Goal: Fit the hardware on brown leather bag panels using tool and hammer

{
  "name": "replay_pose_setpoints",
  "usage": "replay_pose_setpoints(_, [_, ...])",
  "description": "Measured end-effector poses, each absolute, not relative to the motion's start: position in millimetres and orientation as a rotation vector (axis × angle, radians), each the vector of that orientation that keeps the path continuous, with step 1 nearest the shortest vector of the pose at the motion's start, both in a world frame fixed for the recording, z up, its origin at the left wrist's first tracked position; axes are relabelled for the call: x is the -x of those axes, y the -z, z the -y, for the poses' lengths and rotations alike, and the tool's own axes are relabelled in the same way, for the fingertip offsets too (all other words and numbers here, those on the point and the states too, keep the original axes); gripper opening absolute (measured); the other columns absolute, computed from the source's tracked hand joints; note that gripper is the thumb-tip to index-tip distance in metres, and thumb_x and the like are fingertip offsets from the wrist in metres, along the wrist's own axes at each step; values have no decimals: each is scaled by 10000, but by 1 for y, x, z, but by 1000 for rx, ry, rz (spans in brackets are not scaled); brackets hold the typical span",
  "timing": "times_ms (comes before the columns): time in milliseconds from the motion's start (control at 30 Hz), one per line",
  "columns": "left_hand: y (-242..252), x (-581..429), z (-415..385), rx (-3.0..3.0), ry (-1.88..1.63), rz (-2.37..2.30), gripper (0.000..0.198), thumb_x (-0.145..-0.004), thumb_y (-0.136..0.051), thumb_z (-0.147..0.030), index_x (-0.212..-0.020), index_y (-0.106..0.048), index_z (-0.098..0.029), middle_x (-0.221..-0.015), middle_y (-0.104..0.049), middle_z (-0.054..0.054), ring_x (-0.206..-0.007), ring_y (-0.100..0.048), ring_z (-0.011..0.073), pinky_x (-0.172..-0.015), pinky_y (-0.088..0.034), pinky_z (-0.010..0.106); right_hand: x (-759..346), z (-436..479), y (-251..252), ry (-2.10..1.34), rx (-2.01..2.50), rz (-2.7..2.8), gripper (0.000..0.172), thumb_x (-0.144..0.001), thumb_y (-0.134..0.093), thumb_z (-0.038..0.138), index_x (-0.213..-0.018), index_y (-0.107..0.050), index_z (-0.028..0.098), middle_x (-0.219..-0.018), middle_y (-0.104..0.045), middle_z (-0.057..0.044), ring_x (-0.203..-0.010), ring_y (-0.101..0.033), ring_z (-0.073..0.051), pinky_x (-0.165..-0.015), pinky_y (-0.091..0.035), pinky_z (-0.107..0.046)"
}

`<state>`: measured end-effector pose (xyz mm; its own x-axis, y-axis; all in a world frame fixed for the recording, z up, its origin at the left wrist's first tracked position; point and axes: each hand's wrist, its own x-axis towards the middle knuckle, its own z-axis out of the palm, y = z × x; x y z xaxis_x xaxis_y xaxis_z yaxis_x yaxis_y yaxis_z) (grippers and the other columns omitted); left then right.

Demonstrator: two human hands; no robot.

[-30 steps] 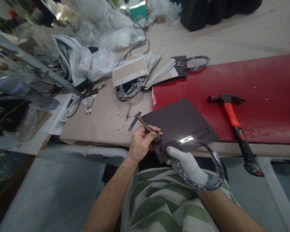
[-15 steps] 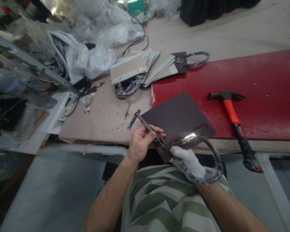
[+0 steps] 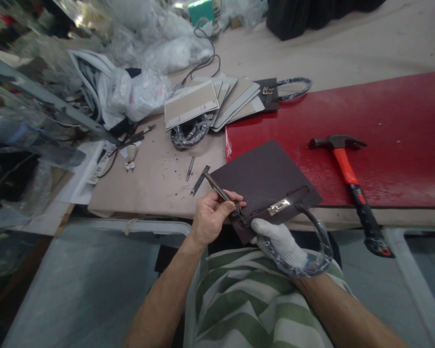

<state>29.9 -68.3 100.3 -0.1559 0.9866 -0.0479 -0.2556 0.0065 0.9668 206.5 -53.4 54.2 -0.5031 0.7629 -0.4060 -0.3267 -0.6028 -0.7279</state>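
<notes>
A dark brown leather bag panel (image 3: 264, 169) lies tilted over the table's front edge, its near corner towards my lap. It bears a shiny gold-toned metal plate (image 3: 280, 207) and a plastic-wrapped handle (image 3: 324, 237). My right hand (image 3: 279, 237), in a white glove, is closed on the panel's near edge, with the handle looped round its wrist. My bare left hand (image 3: 212, 212) pinches a narrow brown strip with metallic parts (image 3: 217, 184). The strip's lower end meets the panel near a slot; the exact contact is hidden by my fingers.
A claw hammer (image 3: 348, 169) rests on the red board (image 3: 384, 106), handle over the edge. Left of the panel lie a metal rod (image 3: 190, 168) and a flat dark tool (image 3: 200, 181). Behind are stacked beige panels (image 3: 192, 104), a plug (image 3: 130, 157) and plastic bags (image 3: 145, 92).
The strip's end, whose two thin prongs showed above the panel, is now down against it near the slot. My left hand has shifted slightly; my right hand keeps its hold.
</notes>
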Motion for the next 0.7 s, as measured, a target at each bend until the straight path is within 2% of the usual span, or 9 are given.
replay_pose_setpoints(100, [-103,-30,66,-934,-1391,-1177,353,-845,-812,-447,-950,-664,-144,-996,-761,96,-862,-780,228,-799,-640,318,-203,53,-59,-2109,1020,739,339,-680,-862,432,-860,-718,183,-716,-675,-11,-553,-545,-156,-513,-492,-302])
replay_pose_setpoints(233, [-107,-30,60,-1022,-1386,-1213,334,-859,-795,-441,-957,-674,-145,-992,-759,99,-883,-779,225,-806,-632,302,-200,48,-69,-2021,1102,706,352,-681,-862,422,-908,-739,184,-887,-724,-35,-624,-581,-156,-529,-499,-287])
replay_pose_setpoints(433, [-112,-29,41,-1149,-1421,-1276,237,-899,-740,-376,-974,-677,-160,-1017,-754,89,-935,-776,230,-830,-622,291,-209,24,-91,-2144,862,945,227,-657,-853,369,-701,-716,192,-726,-684,-46,-666,-603,-197,-676,-534,-354])
replay_pose_setpoints(600, [-110,-31,28,-1175,-1415,-1258,206,-895,-733,-340,-976,-680,-158,-978,-753,76,-918,-776,215,-807,-616,270,-214,14,-104,-2202,984,947,312,-662,-866,374,-842,-710,173,-722,-649,-16,-571,-553,-151,-580,-552,-337])
replay_pose_setpoints(700, [-109,-34,26,-1139,-1428,-1244,236,-893,-740,-370,-967,-672,-155,-989,-751,82,-919,-774,217,-817,-617,278,-214,16,-101,-2193,1033,887,353,-650,-885,383,-848,-693,164,-692,-631,-7,-549,-539,-136,-550,-549,-312])
